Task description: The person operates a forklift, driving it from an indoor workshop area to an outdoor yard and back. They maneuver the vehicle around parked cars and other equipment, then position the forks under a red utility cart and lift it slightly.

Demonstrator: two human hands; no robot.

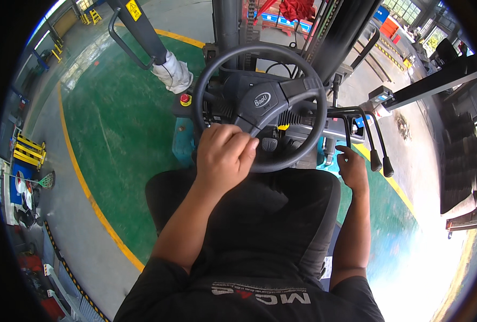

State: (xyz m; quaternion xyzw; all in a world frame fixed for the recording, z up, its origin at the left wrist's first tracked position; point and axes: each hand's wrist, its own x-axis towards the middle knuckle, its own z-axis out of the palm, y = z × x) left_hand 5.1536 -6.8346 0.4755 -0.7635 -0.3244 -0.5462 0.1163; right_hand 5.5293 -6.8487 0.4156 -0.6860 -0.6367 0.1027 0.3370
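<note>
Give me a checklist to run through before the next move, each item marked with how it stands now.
1. Left hand on the steering wheel: ok, closed at its lower left.
2. Right hand gripping the inner lever: cannot tell; the fingers are at its lower end, its knob hidden.
3. Two outer levers untouched: ok, both knobs stand apart from the hand.
4. Red stop button released: cannot tell at this angle.
5. Feet placed at the pedals: cannot tell, no foot shows.
6. Seat belt fastened: cannot tell, no strap stands out across the dark lap.
</note>
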